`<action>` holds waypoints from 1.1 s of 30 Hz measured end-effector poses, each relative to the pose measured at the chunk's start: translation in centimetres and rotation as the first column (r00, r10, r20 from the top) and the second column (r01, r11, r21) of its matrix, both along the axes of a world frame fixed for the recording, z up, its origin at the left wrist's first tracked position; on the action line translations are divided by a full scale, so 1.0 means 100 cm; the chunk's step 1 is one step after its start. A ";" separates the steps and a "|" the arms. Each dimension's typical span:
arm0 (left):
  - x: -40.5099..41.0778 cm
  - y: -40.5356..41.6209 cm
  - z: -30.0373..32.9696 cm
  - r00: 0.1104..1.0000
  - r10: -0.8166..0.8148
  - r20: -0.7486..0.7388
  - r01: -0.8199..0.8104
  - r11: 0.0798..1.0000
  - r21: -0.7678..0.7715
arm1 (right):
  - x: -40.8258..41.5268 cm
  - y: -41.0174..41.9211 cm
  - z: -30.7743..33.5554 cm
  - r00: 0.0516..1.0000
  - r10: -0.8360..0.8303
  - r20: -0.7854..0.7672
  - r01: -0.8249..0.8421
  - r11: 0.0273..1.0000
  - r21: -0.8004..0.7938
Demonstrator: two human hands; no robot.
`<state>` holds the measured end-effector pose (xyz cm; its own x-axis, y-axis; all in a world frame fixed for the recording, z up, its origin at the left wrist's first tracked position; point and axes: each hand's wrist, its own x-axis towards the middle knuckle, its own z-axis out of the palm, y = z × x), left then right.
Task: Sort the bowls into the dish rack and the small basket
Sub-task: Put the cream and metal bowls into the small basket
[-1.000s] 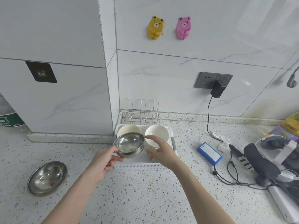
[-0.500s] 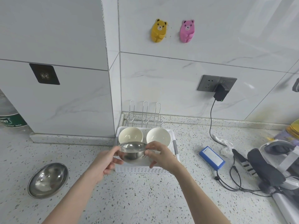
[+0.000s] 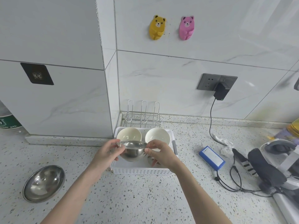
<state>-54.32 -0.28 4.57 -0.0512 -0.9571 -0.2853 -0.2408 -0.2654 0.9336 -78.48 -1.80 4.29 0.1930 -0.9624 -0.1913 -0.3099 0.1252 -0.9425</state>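
Both my hands hold a small steel bowl over the white basket.
Large shiny steel bowl (image 3: 44,183) lies on speckled desk (image 3: 129,199) far left. My left hand (image 3: 106,153) pinches the rim of the small steel bowl (image 3: 133,151), round, mirror-smooth, upright; right hand (image 3: 159,155) pinches the opposite rim. Perforated plastic basket (image 3: 175,147) holds two glossy cream bowls (image 3: 129,135) side by side; wire dish rack (image 3: 143,117) behind.
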 end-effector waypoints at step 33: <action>0.013 -0.012 -0.032 0.848 -0.238 0.474 0.246 0.968 0.046 | 0.037 -0.012 -0.013 0.823 0.082 -0.562 -0.051 0.996 0.071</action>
